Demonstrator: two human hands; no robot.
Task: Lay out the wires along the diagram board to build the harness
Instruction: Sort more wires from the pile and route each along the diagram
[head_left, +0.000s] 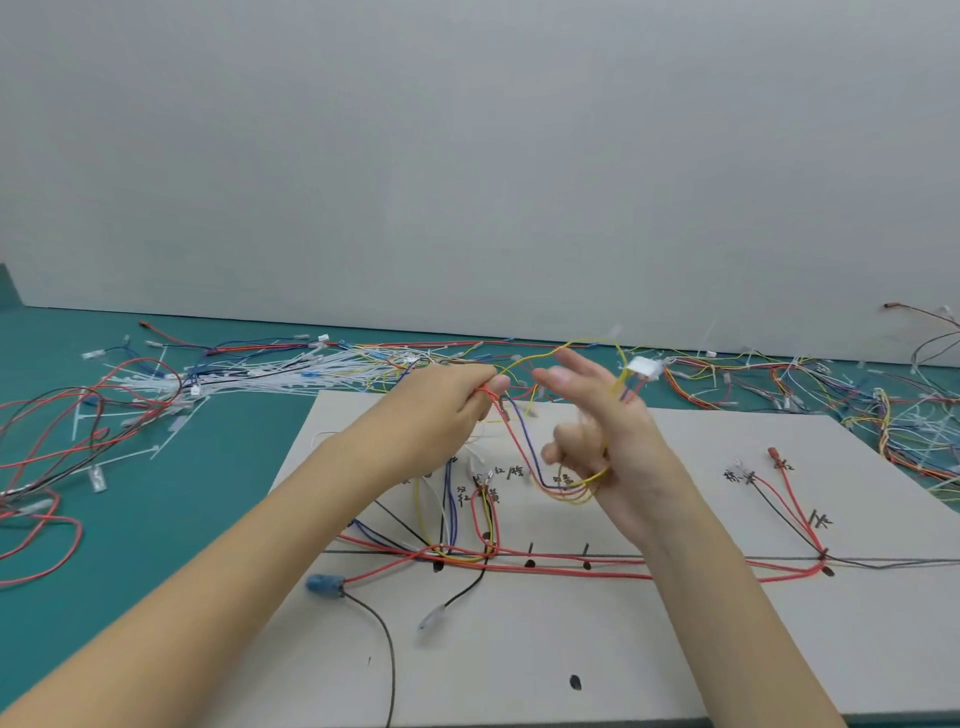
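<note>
Two bare hands are working above the far edge of the diagram board (649, 649), which is lying flat on the green counter (156, 519); the left hand (452, 397) is raised over the board's far left corner with its grip clamped on a small wire bundle (524, 447) of red, blue and yellow strands, thumb and forefinger pinching them together; the right hand (602, 415) is lifted just beside it, palm turned toward the left hand, its upper fingers straight and spread, its lower fingers blurred, so whether that grip is closing on anything cannot be told; the bundle is sagging from the left hand in a loop that is hanging against the heel of the right palm, and its yellow strand is arching over the right fingers toward a white connector (644, 370) that is showing just behind that hand; on the board, laid wires (545, 569) in red and black are running along a drawn line near the middle, with branches turning up toward handwritten labels; a blue connector (324, 584) is sitting at the board's left edge; loose wires and white cable ties (270, 376) are lying heaped along the counter's far edge.
</note>
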